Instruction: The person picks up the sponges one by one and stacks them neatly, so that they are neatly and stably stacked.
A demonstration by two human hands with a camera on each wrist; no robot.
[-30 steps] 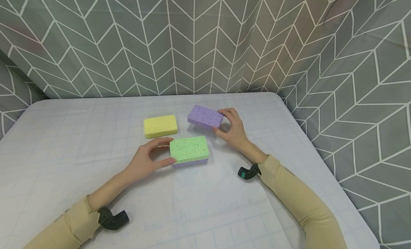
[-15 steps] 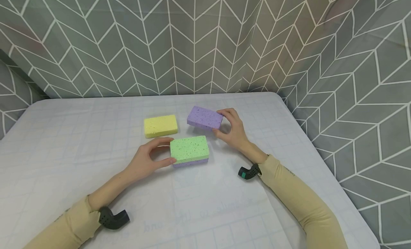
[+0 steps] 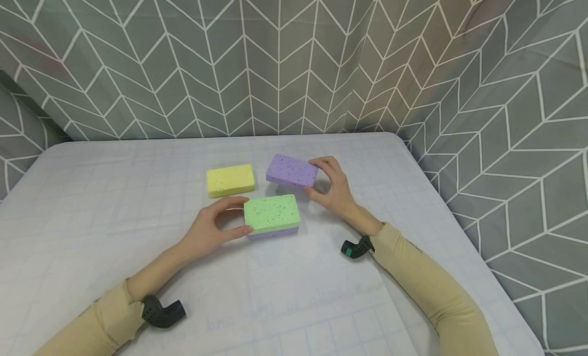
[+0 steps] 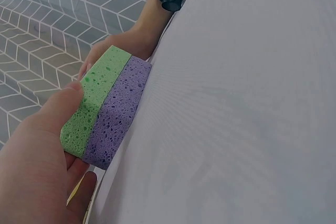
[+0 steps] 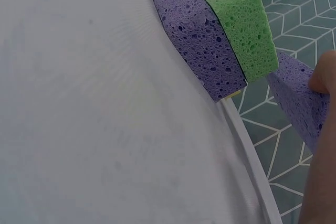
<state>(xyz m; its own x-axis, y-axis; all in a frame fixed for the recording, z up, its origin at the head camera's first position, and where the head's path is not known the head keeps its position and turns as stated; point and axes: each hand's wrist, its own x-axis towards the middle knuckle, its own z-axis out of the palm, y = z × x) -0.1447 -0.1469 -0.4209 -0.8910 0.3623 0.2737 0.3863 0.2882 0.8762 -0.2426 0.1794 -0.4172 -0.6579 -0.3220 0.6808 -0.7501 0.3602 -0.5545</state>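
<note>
Grey cloth (image 3: pixel 257 65) with a white herringbone line pattern hangs behind the work and along the right, lightly creased, and a piece of it also shows at the far left. Before it spreads one bench (image 3: pixel 115 193), its white cover printed with a faint grid and some pale, unreadable lettering toward the near side; its far corners are rounded. Two tan sleeves reach in, a left sleeve (image 3: pixel 98 323) and a right sleeve (image 3: pixel 427 279). Two bare hands are at work. The left hand (image 3: pixel 206 231) grips the left end of the green sponge (image 3: pixel 271 213), thumb on the near side and fingers on the far side. The right hand (image 3: pixel 337 188) pinches the right end of a purple sponge (image 3: pixel 291 171), which tilts above the bench, just behind the green one. Sponges number four: one green, one yellow and two purple. The green one lies flat on the second purple sponge (image 3: pixel 273 234), edges nearly matched. The yellow sponge (image 3: pixel 230 180) lies alone on the bench, behind the left hand. Smallest are two black wrist devices, the left device (image 3: pixel 158 315) and the right device (image 3: pixel 356 248), which bears one green patch.
</note>
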